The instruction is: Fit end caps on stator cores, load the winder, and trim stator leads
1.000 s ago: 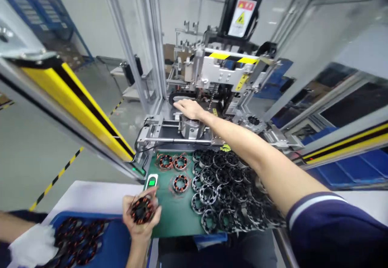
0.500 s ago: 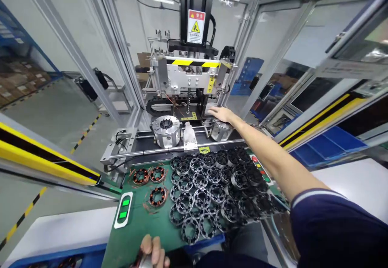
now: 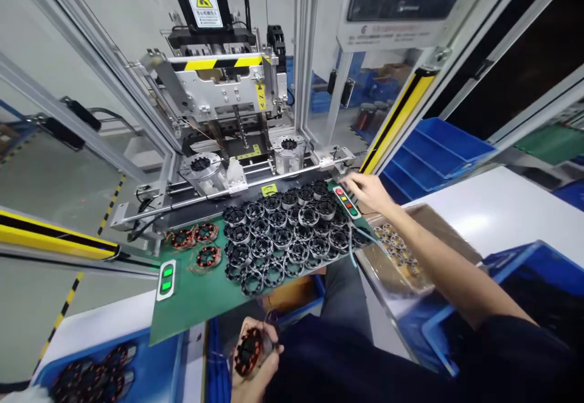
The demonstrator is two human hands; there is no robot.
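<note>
Two hands in use. Left hand [image 3: 263,371] is closed round a copper-wound ring [image 3: 247,352], below the near edge of the worktop [image 3: 191,306]. Right hand [image 3: 368,192] is half open, empty, by the button panel [image 3: 347,202]; can't tell if it touches. Advice: grip the rim, spare the wires, press squarely, clear of the black rings [image 3: 281,237].

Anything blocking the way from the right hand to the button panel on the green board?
Nothing visible does. The right hand is right beside the upper end of the button panel; touching or not, I can't tell. The stacked black rings crowd the panel's left side, outside that gap.
</note>
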